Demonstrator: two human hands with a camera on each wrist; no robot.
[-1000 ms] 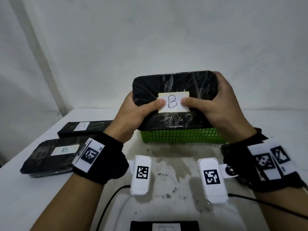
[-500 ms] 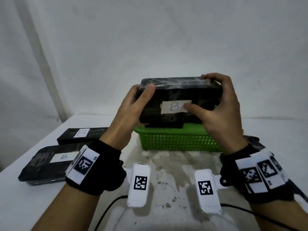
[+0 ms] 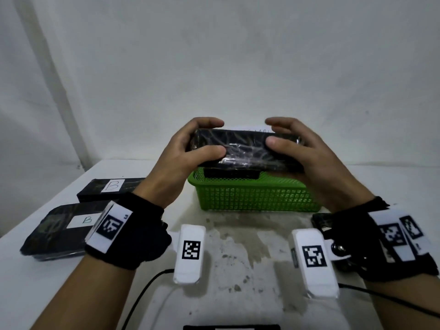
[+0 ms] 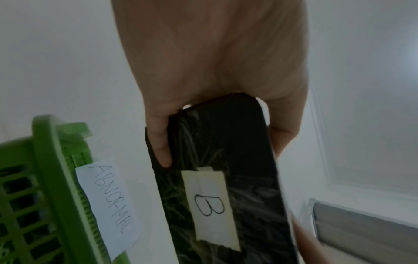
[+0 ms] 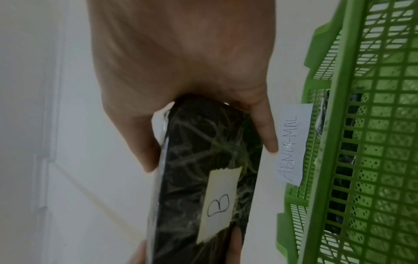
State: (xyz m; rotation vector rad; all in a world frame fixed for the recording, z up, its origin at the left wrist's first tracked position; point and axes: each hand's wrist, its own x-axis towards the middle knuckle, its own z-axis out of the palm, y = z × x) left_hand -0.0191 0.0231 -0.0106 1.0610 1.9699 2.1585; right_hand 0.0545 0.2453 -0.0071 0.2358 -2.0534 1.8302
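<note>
White table [image 3: 54, 289], white wall [image 3: 238, 67], black package [image 3: 245, 148]

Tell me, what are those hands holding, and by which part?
A black, film-wrapped rectangular box: the left hand grips its left end, the right hand its right end.
</note>
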